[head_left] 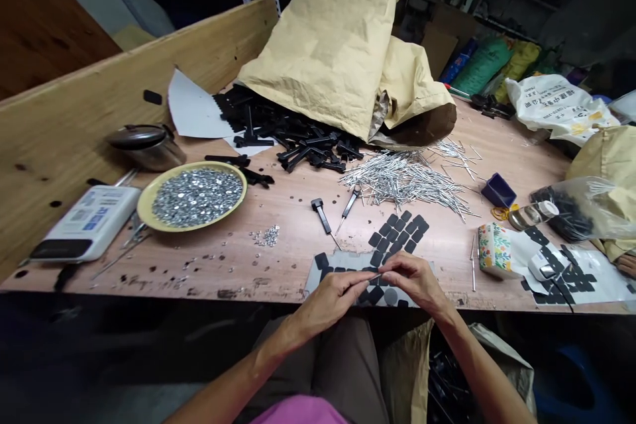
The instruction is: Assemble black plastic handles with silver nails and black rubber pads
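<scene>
My left hand (335,295) and my right hand (415,281) meet at the near edge of the wooden table (278,212), fingers pinched together on a thin metal pin (375,276) held between them. They hover over a grey sheet (338,262) bearing flat black pads (397,232). Two assembled pins with black heads (320,212) lie just beyond the sheet. A heap of loose metal pins (402,175) lies further back on the right.
A yellow dish of small silver washers (193,195) sits at the left, beside a white box (87,222) and a metal pot (144,142). Black plastic parts (298,136) spill from a tan paper sack (338,46). A floral cup (493,248) and bags stand at the right.
</scene>
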`<state>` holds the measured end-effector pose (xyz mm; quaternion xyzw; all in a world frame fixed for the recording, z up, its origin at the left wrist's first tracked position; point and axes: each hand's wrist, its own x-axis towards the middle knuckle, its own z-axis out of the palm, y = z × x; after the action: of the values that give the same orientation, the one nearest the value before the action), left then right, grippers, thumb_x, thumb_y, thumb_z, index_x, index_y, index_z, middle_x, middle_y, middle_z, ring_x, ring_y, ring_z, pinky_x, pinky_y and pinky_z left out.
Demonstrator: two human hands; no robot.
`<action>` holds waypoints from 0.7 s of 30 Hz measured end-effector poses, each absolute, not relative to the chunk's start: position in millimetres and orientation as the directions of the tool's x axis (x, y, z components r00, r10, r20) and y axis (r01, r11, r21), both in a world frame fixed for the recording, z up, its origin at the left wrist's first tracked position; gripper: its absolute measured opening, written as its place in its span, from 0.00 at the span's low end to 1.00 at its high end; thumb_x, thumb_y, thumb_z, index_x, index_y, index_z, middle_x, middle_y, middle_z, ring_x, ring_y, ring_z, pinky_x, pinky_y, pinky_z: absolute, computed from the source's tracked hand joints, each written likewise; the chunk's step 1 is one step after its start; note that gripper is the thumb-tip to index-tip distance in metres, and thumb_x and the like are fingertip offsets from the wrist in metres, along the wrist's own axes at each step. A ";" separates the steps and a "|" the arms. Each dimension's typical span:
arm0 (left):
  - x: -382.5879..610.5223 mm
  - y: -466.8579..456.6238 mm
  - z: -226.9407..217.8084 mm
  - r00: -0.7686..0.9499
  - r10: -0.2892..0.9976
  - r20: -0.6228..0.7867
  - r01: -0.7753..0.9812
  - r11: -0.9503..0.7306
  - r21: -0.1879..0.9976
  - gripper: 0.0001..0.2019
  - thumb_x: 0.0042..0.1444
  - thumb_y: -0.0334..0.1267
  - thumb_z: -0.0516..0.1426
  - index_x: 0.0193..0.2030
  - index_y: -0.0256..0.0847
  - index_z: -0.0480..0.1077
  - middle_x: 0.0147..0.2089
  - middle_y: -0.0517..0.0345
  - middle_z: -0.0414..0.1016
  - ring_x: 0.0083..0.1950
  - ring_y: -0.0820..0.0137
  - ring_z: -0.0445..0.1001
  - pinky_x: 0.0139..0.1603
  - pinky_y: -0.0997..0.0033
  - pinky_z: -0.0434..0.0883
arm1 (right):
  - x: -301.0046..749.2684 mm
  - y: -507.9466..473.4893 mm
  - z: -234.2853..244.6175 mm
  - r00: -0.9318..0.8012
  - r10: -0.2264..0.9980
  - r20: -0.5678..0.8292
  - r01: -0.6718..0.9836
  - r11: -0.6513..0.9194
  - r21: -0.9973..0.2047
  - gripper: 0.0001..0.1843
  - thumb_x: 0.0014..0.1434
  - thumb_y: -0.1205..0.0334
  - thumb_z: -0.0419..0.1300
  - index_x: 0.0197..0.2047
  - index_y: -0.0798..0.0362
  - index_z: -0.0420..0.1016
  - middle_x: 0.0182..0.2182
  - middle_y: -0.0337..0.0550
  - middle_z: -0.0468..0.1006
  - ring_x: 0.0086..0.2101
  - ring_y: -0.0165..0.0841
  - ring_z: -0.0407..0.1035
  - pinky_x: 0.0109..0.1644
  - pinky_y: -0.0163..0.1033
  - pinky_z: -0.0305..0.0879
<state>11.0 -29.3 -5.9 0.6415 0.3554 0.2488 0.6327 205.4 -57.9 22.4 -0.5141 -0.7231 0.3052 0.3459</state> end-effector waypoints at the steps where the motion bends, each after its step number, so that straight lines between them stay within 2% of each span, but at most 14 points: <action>1: 10.3 -28.9 -6.3 0.667 0.723 -0.177 0.146 0.107 0.984 0.19 0.54 0.46 0.52 0.45 0.39 0.76 0.27 0.55 0.76 0.31 0.68 0.73 0.32 0.71 0.70 | 205.9 -59.4 22.7 -0.239 0.951 0.198 0.543 0.300 -0.784 0.14 0.60 0.52 0.56 0.32 0.53 0.76 0.26 0.41 0.76 0.28 0.29 0.71 0.30 0.32 0.68; 3: 9.8 -29.0 -7.8 0.731 0.631 -0.260 0.159 0.212 0.964 0.23 0.56 0.49 0.51 0.50 0.36 0.73 0.17 0.61 0.68 0.20 0.73 0.67 0.22 0.74 0.65 | 205.5 -63.1 23.3 -0.266 0.933 0.242 0.586 0.356 -0.728 0.13 0.62 0.55 0.54 0.34 0.53 0.75 0.28 0.42 0.76 0.30 0.29 0.71 0.33 0.33 0.69; 4: 10.2 -29.5 -8.5 0.731 0.628 -0.267 0.160 0.222 0.962 0.23 0.56 0.49 0.51 0.50 0.36 0.73 0.16 0.62 0.66 0.19 0.73 0.65 0.21 0.75 0.64 | 204.9 -64.8 23.6 -0.282 0.922 0.264 0.609 0.385 -0.693 0.13 0.63 0.56 0.53 0.35 0.53 0.75 0.29 0.43 0.76 0.31 0.29 0.71 0.34 0.33 0.69; 8: 14.0 -33.4 -10.2 0.615 0.779 -0.125 0.130 0.056 0.990 0.17 0.53 0.47 0.54 0.43 0.41 0.77 0.26 0.57 0.75 0.35 0.68 0.72 0.36 0.71 0.70 | 201.9 -69.0 21.7 -0.301 0.907 0.294 0.657 0.420 -0.626 0.15 0.65 0.56 0.48 0.36 0.54 0.73 0.29 0.44 0.75 0.31 0.29 0.71 0.33 0.32 0.69; 9: 14.8 -34.3 -10.9 0.617 0.778 -0.120 0.121 0.057 0.991 0.17 0.54 0.47 0.54 0.43 0.40 0.77 0.26 0.57 0.74 0.35 0.68 0.72 0.36 0.71 0.70 | 201.4 -69.5 20.5 -0.283 0.913 0.292 0.656 0.407 -0.636 0.16 0.65 0.56 0.48 0.35 0.54 0.73 0.28 0.43 0.75 0.30 0.29 0.71 0.33 0.32 0.68; 12: 16.0 -36.2 -14.7 0.693 0.692 -0.205 0.110 0.180 0.977 0.22 0.57 0.49 0.51 0.48 0.36 0.74 0.15 0.65 0.62 0.19 0.76 0.63 0.21 0.77 0.64 | 200.0 -71.2 16.1 -0.216 0.925 0.313 0.636 0.376 -0.673 0.15 0.64 0.55 0.50 0.34 0.53 0.72 0.27 0.42 0.75 0.28 0.28 0.71 0.31 0.32 0.68; 13: 16.2 -36.7 -16.2 0.700 0.683 -0.209 0.111 0.186 0.976 0.23 0.57 0.49 0.50 0.49 0.35 0.73 0.14 0.66 0.60 0.16 0.77 0.60 0.18 0.78 0.62 | 199.7 -71.6 14.8 -0.191 0.927 0.322 0.635 0.367 -0.680 0.15 0.64 0.55 0.50 0.33 0.53 0.72 0.27 0.42 0.75 0.28 0.29 0.71 0.31 0.32 0.68; 15: 16.9 -37.7 -18.7 0.660 0.741 -0.122 0.119 0.058 0.991 0.21 0.58 0.47 0.49 0.48 0.37 0.74 0.19 0.61 0.68 0.21 0.74 0.67 0.22 0.76 0.66 | 199.3 -72.3 12.7 -0.147 0.937 0.316 0.644 0.333 -0.688 0.14 0.63 0.55 0.51 0.32 0.53 0.72 0.26 0.42 0.75 0.28 0.29 0.71 0.31 0.32 0.67; 17: 17.8 -38.7 -20.2 0.603 0.796 0.052 0.169 -0.191 0.967 0.17 0.59 0.43 0.49 0.48 0.41 0.74 0.31 0.54 0.77 0.33 0.70 0.74 0.34 0.72 0.72 | 199.4 -72.5 11.4 -0.097 0.956 0.278 0.659 0.272 -0.702 0.15 0.63 0.54 0.52 0.30 0.52 0.72 0.25 0.41 0.75 0.26 0.29 0.70 0.30 0.32 0.67; 19: 18.6 -39.6 -21.2 0.600 0.777 0.189 0.239 -0.399 0.885 0.16 0.61 0.38 0.48 0.50 0.44 0.72 0.40 0.52 0.78 0.40 0.69 0.75 0.41 0.72 0.72 | 199.6 -72.7 10.3 -0.064 0.966 0.251 0.666 0.228 -0.710 0.15 0.62 0.54 0.52 0.29 0.52 0.72 0.24 0.40 0.74 0.25 0.29 0.69 0.29 0.32 0.66; 21: 19.2 -40.5 -22.5 0.626 0.737 0.256 0.294 -0.527 0.798 0.17 0.62 0.35 0.46 0.53 0.45 0.70 0.40 0.53 0.78 0.39 0.70 0.76 0.39 0.75 0.72 | 199.6 -73.3 9.4 -0.054 0.963 0.263 0.672 0.230 -0.704 0.15 0.63 0.54 0.51 0.30 0.52 0.72 0.24 0.40 0.74 0.26 0.29 0.69 0.29 0.32 0.66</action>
<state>19.2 -40.5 -22.5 0.8214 0.3137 0.2977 0.3717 199.6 -73.3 9.4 -0.5863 -0.6972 0.2027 0.3593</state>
